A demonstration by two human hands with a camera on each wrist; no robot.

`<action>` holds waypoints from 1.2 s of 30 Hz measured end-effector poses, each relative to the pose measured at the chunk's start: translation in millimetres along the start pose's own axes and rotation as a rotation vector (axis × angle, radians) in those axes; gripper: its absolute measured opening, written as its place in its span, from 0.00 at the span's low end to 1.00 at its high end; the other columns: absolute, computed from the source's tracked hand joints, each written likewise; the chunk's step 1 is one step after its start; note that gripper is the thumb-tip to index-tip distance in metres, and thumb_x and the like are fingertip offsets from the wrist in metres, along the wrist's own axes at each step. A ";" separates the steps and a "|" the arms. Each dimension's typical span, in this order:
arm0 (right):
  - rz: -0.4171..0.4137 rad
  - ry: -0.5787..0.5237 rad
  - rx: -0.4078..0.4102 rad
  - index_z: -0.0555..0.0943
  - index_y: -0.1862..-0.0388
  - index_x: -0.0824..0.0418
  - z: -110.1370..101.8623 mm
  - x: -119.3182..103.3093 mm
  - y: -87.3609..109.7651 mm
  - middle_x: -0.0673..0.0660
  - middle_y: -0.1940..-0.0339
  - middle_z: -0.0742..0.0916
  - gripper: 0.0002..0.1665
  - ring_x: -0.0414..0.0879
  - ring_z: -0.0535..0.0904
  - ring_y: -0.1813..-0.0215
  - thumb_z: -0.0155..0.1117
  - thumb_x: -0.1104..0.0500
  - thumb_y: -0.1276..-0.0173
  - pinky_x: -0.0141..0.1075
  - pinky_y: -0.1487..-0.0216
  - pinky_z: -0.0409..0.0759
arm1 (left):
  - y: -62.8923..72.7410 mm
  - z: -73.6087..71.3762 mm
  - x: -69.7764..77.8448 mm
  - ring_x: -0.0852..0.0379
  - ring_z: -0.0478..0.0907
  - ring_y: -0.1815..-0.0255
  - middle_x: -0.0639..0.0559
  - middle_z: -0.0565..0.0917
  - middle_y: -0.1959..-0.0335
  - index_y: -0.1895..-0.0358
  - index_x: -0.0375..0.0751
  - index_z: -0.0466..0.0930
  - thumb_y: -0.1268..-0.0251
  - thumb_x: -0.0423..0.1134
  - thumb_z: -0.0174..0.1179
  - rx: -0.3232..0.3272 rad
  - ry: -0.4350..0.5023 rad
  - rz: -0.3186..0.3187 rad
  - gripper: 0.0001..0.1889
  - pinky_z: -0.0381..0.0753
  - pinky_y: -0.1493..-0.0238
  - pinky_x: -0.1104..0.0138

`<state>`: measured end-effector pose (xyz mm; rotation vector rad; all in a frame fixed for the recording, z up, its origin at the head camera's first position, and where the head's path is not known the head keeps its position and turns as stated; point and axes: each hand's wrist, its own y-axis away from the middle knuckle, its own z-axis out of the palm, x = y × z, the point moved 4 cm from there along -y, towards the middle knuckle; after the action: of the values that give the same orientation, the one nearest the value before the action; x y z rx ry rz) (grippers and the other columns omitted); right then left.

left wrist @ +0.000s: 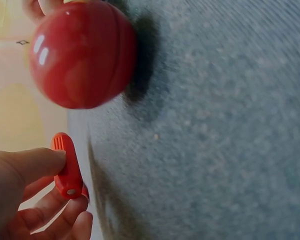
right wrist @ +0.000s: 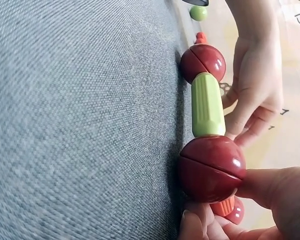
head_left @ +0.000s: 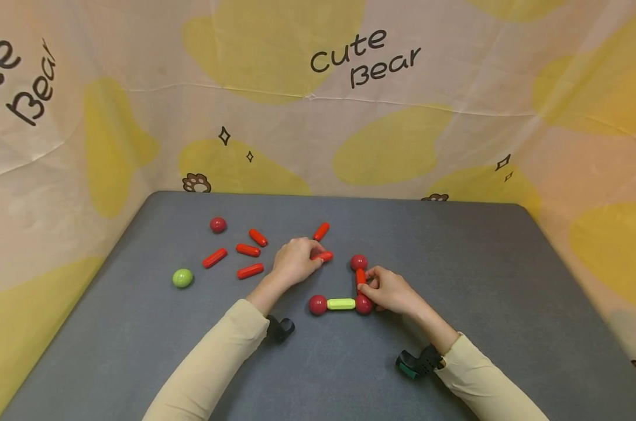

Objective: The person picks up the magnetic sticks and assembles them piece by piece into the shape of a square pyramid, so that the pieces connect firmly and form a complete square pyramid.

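Note:
My left hand (head_left: 295, 260) pinches a short red rod (head_left: 325, 256) between thumb and fingers, just above the grey table. In the left wrist view the rod (left wrist: 69, 170) shows grooved sides and a small silvery dot on its end. An L-shaped piece lies to its right: a dark red ball (head_left: 318, 304), a light green rod (head_left: 341, 304), a corner ball (head_left: 363, 304), then an upright red rod (head_left: 360, 279) leading to a far ball (head_left: 358, 262). My right hand (head_left: 394, 291) grips that red rod by the corner ball, its fingers partly covering both.
Several loose red rods (head_left: 248, 250) lie on the grey table (head_left: 481, 263) left of and beyond my left hand. A red ball (head_left: 218, 225) and a green ball (head_left: 182, 278) sit at the left. A printed cloth (head_left: 275, 58) hangs behind the table's far edge.

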<state>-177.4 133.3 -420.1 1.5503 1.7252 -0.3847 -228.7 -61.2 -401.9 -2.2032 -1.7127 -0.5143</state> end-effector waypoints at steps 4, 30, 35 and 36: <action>-0.002 -0.006 0.002 0.74 0.54 0.65 0.7 -0.1 -0.2 0.50 0.78 0.81 0.17 0.41 0.75 0.84 0.61 0.56 0.38 0.33 0.79 0.74 | 0.2 -1.2 6.8 0.57 0.76 0.68 0.55 0.82 0.64 0.60 0.52 0.85 0.45 0.41 0.64 -0.026 -0.006 0.025 0.09 0.72 0.75 0.65; 0.002 -0.024 -0.003 0.74 0.53 0.65 4.8 0.2 -2.8 0.51 0.79 0.81 0.18 0.40 0.76 0.84 0.61 0.56 0.38 0.34 0.79 0.75 | -8.4 12.0 25.4 0.57 0.76 0.72 0.55 0.84 0.61 0.60 0.52 0.86 0.44 0.39 0.63 -0.084 -0.037 0.104 0.09 0.71 0.76 0.65; 0.030 -0.053 -0.005 0.72 0.51 0.66 1.6 0.4 -3.5 0.52 0.77 0.82 0.20 0.41 0.77 0.82 0.59 0.55 0.36 0.35 0.78 0.78 | -8.5 13.3 24.7 0.56 0.77 0.69 0.56 0.84 0.60 0.60 0.52 0.86 0.44 0.39 0.63 -0.080 -0.035 0.106 0.09 0.73 0.74 0.64; 0.031 -0.062 -0.006 0.71 0.50 0.67 0.3 0.5 -3.9 0.53 0.75 0.82 0.21 0.42 0.78 0.81 0.59 0.55 0.36 0.35 0.77 0.78 | -8.4 13.4 24.7 0.56 0.78 0.68 0.56 0.84 0.60 0.60 0.52 0.86 0.44 0.39 0.63 -0.079 -0.036 0.108 0.09 0.74 0.74 0.64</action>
<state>-180.9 132.7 -421.7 1.5434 1.6519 -0.4077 -230.0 -31.9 -402.4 -2.3583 -1.6064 -0.5270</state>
